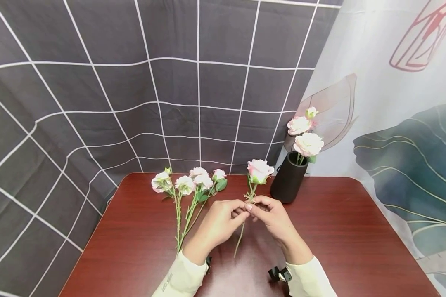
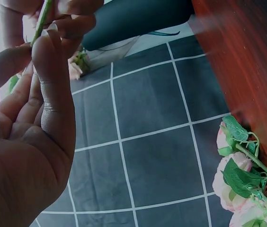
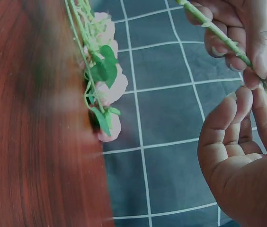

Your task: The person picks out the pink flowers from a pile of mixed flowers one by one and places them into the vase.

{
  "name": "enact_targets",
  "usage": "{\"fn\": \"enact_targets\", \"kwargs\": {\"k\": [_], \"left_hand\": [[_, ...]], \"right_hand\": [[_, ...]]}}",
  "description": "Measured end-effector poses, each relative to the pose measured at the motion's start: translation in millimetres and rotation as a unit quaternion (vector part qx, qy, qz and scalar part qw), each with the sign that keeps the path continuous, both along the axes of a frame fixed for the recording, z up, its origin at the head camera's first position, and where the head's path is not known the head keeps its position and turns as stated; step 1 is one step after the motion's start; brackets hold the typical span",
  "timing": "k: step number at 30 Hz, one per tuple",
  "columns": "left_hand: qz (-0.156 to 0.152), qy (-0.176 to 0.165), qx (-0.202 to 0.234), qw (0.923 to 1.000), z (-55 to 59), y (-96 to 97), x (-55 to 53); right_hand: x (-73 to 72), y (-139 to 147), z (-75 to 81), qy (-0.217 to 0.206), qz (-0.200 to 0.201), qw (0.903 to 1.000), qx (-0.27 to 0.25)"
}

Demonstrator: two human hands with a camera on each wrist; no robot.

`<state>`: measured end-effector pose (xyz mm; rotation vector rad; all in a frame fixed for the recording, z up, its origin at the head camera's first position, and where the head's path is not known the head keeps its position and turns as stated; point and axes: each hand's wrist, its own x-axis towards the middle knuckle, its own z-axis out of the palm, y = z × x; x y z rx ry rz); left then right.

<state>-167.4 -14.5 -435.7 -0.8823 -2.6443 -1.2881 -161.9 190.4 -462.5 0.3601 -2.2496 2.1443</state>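
A single pink artificial rose (image 1: 259,170) stands upright over the table, its bloom tilted slightly right and its long green stem (image 3: 219,36) slanting down toward me. My left hand (image 1: 223,219) pinches the stem between thumb and fingers. Right beside it, my right hand (image 1: 276,218) pinches the same stem just below the leafy bit under the bloom. The fingertips of both hands meet there, and in the left wrist view the thumb of the left hand (image 2: 43,109) covers part of the stem. Below the hands the bare stem end hangs free.
Several pale pink flowers (image 1: 186,185) on thorny stems lie to the left on the red-brown table (image 1: 342,239). At the back right a black vase (image 1: 289,181) holds pale pink blooms (image 1: 308,144). A dark gridded cloth (image 1: 178,86) hangs behind the table.
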Motion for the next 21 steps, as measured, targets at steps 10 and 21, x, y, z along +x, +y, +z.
{"fn": "enact_targets", "kwargs": {"k": [10,21], "left_hand": [[0.001,-0.082,-0.002,0.9966,-12.0,-0.3,-4.6],[-0.016,-0.067,-0.011,0.9976,-20.1,1.7,-8.7]], "right_hand": [[-3.3,3.3,11.6,-0.034,-0.122,0.9916,-0.026],[-4.4,10.5,14.3,-0.010,-0.112,0.9915,-0.065]]}}
